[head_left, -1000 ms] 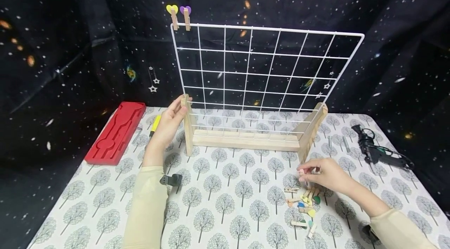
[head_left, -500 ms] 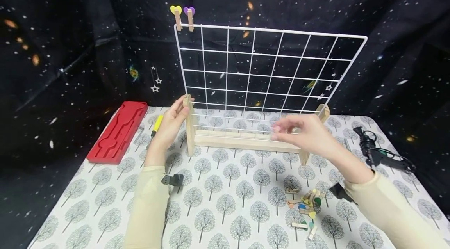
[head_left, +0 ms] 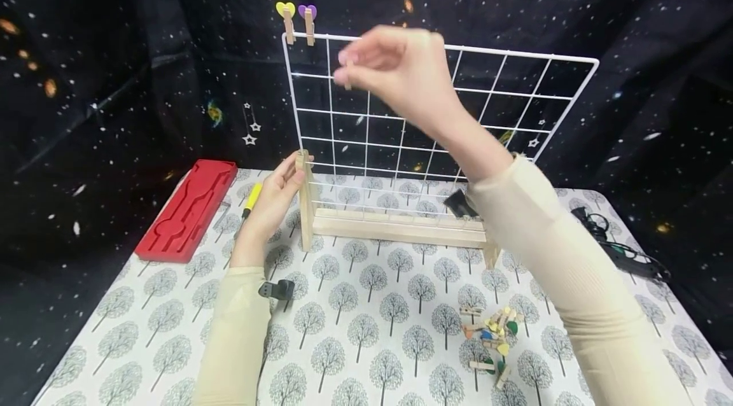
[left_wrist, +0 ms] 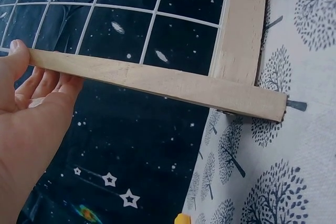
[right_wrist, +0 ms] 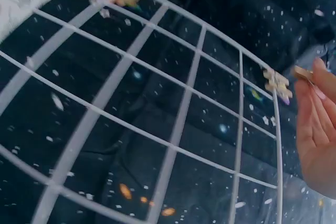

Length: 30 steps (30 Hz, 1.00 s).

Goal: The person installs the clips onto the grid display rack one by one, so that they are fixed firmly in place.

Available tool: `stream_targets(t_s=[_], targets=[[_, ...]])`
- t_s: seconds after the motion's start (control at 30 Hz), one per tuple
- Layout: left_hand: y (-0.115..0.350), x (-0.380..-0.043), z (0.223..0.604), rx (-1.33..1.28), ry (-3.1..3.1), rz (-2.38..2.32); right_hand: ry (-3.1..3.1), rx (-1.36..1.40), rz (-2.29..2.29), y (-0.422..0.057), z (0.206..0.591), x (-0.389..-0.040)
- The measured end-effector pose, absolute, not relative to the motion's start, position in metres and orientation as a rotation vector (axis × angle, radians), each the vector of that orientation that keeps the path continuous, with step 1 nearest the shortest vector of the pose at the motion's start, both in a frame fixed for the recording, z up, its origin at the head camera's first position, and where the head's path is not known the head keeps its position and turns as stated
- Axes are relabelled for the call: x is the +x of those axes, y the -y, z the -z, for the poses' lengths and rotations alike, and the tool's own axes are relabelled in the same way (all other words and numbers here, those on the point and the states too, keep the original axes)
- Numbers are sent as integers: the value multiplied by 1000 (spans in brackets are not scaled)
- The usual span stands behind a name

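Note:
My left hand (head_left: pixel 272 202) grips the upper end of the left wooden post (head_left: pixel 307 215) of a stand; in the left wrist view the thumb lies on one side of the post and fingers behind it. The stand bears a white wire grid (head_left: pixel 515 52) that rises upright. My right hand (head_left: pixel 403 72) is raised in front of the grid near its top rail, pinching a small wooden clothespin (right_wrist: pixel 303 73) between thumb and fingertips. Two clothespins are clipped at the top left corner, one with a yellow heart (head_left: pixel 286 9), the other with a purple heart (head_left: pixel 307 11).
Several loose clothespins (head_left: pixel 492 333) with coloured shapes lie in a pile at the right front. On the left are a red moulded tray (head_left: pixel 189 215) and a yellow-handled tool (head_left: pixel 252 196). A black cabled device (head_left: pixel 630 259) lies at the right edge.
My right hand has travelled up and left from beside the clothespin pile, carrying the clothespin to the grid's upper part. The left hand has kept its grip on the post.

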<state>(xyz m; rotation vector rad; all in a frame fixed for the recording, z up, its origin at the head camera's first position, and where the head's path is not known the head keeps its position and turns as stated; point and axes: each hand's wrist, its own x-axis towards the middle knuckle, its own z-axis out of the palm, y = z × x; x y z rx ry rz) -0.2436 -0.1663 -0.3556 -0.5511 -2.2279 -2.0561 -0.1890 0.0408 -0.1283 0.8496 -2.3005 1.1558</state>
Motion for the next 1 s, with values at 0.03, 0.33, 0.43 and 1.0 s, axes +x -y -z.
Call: stream_targets(t_s=[0.03, 0.33, 0.43, 1.0], targets=[[166, -244, 355, -554, 2224, 2058, 2295, 803, -1168, -38, 121, -195], [166, -244, 351, -550, 2224, 2065, 2395, 607, -1150, -31, 92, -245], [167, -243, 352, -553, 2212, 2075, 2442, 612, -1115, -29, 92, -249], [166, -244, 356, -561, 2179, 2100, 2519, 570, -963, -21, 95, -255]])
